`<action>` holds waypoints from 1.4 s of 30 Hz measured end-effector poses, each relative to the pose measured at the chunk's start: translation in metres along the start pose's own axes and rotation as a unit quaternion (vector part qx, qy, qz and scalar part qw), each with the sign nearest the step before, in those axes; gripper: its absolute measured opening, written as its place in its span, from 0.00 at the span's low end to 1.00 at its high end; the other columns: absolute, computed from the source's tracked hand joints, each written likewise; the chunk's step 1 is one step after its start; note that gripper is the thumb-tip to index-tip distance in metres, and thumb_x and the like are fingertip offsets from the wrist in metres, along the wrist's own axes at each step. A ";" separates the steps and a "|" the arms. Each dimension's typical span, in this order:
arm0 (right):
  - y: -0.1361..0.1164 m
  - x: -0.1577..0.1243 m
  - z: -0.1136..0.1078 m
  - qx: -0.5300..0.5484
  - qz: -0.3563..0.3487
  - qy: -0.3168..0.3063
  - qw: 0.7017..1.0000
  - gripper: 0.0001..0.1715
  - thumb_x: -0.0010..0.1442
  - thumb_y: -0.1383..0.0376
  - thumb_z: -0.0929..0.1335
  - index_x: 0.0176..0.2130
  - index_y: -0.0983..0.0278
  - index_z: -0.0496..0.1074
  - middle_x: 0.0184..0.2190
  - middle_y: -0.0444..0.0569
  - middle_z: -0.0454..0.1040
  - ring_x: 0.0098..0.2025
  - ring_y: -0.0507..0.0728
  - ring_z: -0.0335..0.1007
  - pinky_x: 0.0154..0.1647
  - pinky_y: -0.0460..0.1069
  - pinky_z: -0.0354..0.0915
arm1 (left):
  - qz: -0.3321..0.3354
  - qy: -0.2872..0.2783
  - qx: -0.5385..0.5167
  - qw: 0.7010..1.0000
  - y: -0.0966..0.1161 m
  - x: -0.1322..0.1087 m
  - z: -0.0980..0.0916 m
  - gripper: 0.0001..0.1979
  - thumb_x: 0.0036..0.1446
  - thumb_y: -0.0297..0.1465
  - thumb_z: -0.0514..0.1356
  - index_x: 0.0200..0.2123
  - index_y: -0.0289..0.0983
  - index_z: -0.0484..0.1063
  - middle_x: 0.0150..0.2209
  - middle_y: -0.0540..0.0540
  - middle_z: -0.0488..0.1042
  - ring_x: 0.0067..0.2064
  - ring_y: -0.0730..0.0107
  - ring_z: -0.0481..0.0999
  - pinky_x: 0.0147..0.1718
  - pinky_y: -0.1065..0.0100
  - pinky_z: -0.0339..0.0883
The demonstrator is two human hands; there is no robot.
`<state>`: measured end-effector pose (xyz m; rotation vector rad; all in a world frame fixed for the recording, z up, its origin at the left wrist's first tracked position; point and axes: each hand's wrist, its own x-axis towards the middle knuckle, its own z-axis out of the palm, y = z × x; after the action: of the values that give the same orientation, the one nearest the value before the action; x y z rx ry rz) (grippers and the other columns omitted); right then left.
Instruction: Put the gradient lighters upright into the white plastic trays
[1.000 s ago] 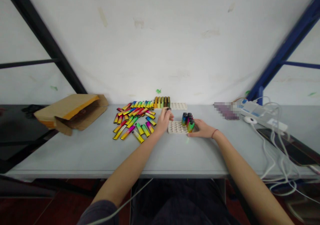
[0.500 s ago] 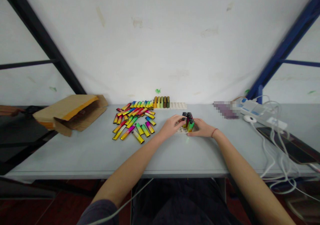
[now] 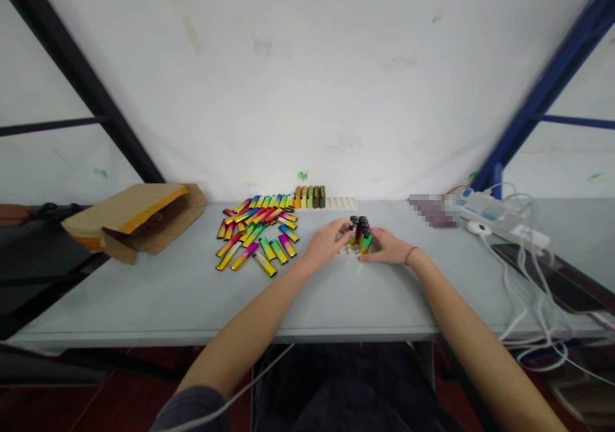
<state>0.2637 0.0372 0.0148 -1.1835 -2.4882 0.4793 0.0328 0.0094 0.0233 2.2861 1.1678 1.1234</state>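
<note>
A small white tray (image 3: 346, 250) with round holes lies in the middle of the grey table (image 3: 192, 291). Several rainbow-coloured lighters (image 3: 361, 232) stand upright in its right part. My left hand (image 3: 327, 240) lies over the tray's left part, its fingers curled against the standing lighters. I cannot see whether it holds one. My right hand (image 3: 388, 246) rests against the tray's right side, fingers bent round it. A heap of loose rainbow lighters (image 3: 257, 232) lies flat to the left of my left hand.
A second tray (image 3: 323, 200) with several lighters stands by the back wall. An open cardboard box (image 3: 132, 217) lies at the left. A power strip (image 3: 500, 217), a white cable tangle (image 3: 528, 291) and a dark phone (image 3: 552, 278) occupy the right.
My left hand has come from the space between the heap and the tray onto the tray, beside the standing lighters. My right hand has stayed at the tray's right side.
</note>
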 end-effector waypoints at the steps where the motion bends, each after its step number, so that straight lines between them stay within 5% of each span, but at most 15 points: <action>1: 0.000 0.000 0.000 0.000 0.001 0.000 1.000 0.45 0.47 0.44 0.75 0.57 0.65 0.72 0.56 0.60 0.75 0.58 0.72 0.71 0.63 0.65 0.63 | 0.011 -0.001 0.012 1.000 0.001 0.000 -0.001 0.13 0.66 0.35 0.56 0.51 0.39 0.72 0.44 0.44 0.79 0.44 0.64 0.79 0.50 0.63 0.71; 6: -0.002 0.000 -0.002 -0.003 0.002 -0.010 1.000 0.45 0.48 0.44 0.75 0.57 0.67 0.72 0.55 0.60 0.76 0.57 0.71 0.71 0.62 0.64 0.63 | 0.014 0.007 0.094 0.995 0.008 0.003 -0.013 0.17 0.68 0.37 0.53 0.54 0.40 0.73 0.44 0.43 0.79 0.47 0.61 0.77 0.52 0.62 0.68; 11: -0.003 -0.001 -0.003 -0.004 0.003 -0.016 1.000 0.45 0.49 0.43 0.74 0.56 0.67 0.72 0.55 0.60 0.75 0.57 0.71 0.71 0.62 0.64 0.63 | -0.202 0.104 0.260 0.938 -0.004 0.008 -0.058 0.20 0.69 0.36 0.48 0.51 0.34 0.75 0.45 0.35 0.79 0.49 0.51 0.77 0.52 0.56 0.64; 15: -0.004 -0.002 -0.003 0.006 0.008 -0.005 1.000 0.42 0.47 0.43 0.75 0.54 0.64 0.73 0.54 0.58 0.76 0.56 0.71 0.72 0.61 0.64 0.64 | -0.380 0.033 0.343 0.859 -0.025 0.005 -0.097 0.18 0.64 0.40 0.52 0.41 0.36 0.78 0.47 0.32 0.79 0.53 0.44 0.75 0.51 0.51 0.63; 19: -0.005 -0.002 -0.003 0.009 0.017 -0.006 1.000 0.42 0.46 0.44 0.75 0.53 0.65 0.74 0.54 0.59 0.77 0.57 0.71 0.71 0.62 0.64 0.64 | -0.439 -0.024 0.334 0.834 -0.038 -0.001 -0.112 0.21 0.57 0.49 0.59 0.41 0.40 0.78 0.50 0.33 0.79 0.54 0.40 0.74 0.53 0.46 0.60; 27: -0.001 -0.005 0.002 0.001 0.022 0.000 1.000 0.42 0.47 0.42 0.74 0.51 0.67 0.75 0.53 0.62 0.76 0.56 0.72 0.71 0.61 0.65 0.64 | -0.445 -0.041 0.283 0.848 -0.044 -0.009 -0.104 0.22 0.52 0.50 0.64 0.40 0.38 0.76 0.52 0.30 0.78 0.55 0.38 0.75 0.56 0.42 0.58; 34: 0.001 -0.007 0.010 0.010 0.014 0.011 1.000 0.39 0.48 0.43 0.73 0.50 0.66 0.74 0.52 0.62 0.77 0.53 0.72 0.73 0.58 0.65 0.65 | -0.417 0.052 0.198 0.885 -0.045 -0.008 -0.106 0.15 0.52 0.34 0.67 0.43 0.37 0.72 0.43 0.34 0.81 0.49 0.46 0.78 0.49 0.53 0.66; 38: 0.000 -0.009 0.014 0.001 0.010 0.010 1.000 0.41 0.50 0.44 0.73 0.55 0.65 0.71 0.57 0.63 0.73 0.58 0.72 0.69 0.61 0.66 0.62 | -0.325 0.133 0.002 0.936 -0.044 0.000 -0.107 0.09 0.53 0.35 0.67 0.33 0.37 0.72 0.33 0.43 0.79 0.40 0.57 0.79 0.40 0.64 0.69; 42: -0.002 -0.009 0.016 -0.014 0.027 0.007 1.000 0.44 0.50 0.45 0.74 0.59 0.63 0.69 0.59 0.62 0.71 0.62 0.73 0.65 0.62 0.67 0.59 | -0.286 0.162 -0.260 0.908 -0.043 0.005 -0.095 0.19 0.53 0.47 0.65 0.31 0.38 0.70 0.30 0.48 0.75 0.33 0.66 0.78 0.35 0.67 0.71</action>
<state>0.2609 0.0263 0.0000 -1.2620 -2.4644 0.4498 -0.0614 0.0344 0.0601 1.2716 1.3283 1.3797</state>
